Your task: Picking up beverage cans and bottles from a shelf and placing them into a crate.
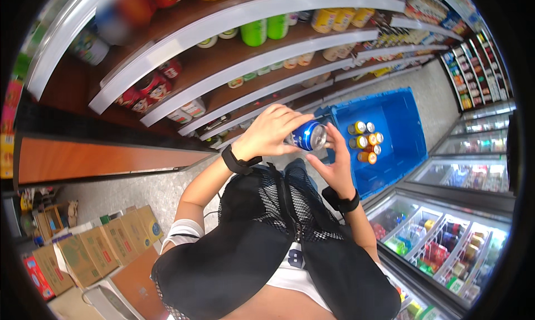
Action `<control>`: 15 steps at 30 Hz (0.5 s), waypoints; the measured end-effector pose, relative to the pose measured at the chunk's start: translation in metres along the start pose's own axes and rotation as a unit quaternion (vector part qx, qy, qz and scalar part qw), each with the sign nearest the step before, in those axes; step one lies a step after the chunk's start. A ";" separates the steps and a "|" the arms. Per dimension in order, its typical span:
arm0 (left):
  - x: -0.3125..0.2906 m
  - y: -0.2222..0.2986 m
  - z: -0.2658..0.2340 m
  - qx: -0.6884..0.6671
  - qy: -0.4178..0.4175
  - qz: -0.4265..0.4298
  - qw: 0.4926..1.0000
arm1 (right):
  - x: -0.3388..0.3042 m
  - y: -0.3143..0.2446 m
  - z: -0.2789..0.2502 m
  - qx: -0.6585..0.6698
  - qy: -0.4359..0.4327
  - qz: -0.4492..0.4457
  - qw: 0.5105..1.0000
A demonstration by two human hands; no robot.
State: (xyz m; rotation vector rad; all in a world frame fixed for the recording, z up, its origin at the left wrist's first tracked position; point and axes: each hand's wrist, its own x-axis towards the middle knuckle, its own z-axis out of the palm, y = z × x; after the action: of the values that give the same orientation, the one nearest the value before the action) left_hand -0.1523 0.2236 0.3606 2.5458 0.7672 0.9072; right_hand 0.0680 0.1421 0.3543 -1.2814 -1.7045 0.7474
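Observation:
A blue drink can [304, 136] with a silver lid is tilted in front of my body, its lid turned to the right. My left hand [272, 131] is closed around its left side. My right hand [337, 165] is beside the lid, fingers curved by the rim and thumb spread apart below. Whether those fingers press on the can is hard to see. Right of my hands stands a blue plastic crate [397, 119], with several yellow, orange and silver-topped cans [365, 142] grouped upright inside.
Shelves [251, 69] of cans and cups run along the far side, with an orange-brown panel [100, 157] at the left. Glass-topped freezers [440, 247] line the right. Cardboard boxes [106, 245] stand at the lower left. Another product rack [473, 72] is at the far right.

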 end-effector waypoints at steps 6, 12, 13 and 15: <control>-0.006 -0.007 0.025 -0.075 -0.107 -0.064 0.989 | -0.009 0.013 0.004 -0.028 -0.035 0.044 0.998; -0.001 -0.014 0.057 -0.085 -0.200 -0.070 0.974 | -0.018 0.027 0.007 -0.041 -0.063 0.111 0.991; 0.001 -0.015 0.063 -0.090 -0.208 -0.061 0.972 | -0.021 0.030 0.005 -0.043 -0.053 0.120 0.990; 0.004 -0.020 0.074 -0.113 -0.225 -0.040 0.967 | -0.026 0.034 0.002 -0.027 -0.069 0.160 0.984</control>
State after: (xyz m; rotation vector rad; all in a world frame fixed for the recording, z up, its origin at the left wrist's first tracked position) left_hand -0.1091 0.2329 0.2979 2.3653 0.5828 0.3396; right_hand 0.0847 0.1275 0.3174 -1.5973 -1.6542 1.0031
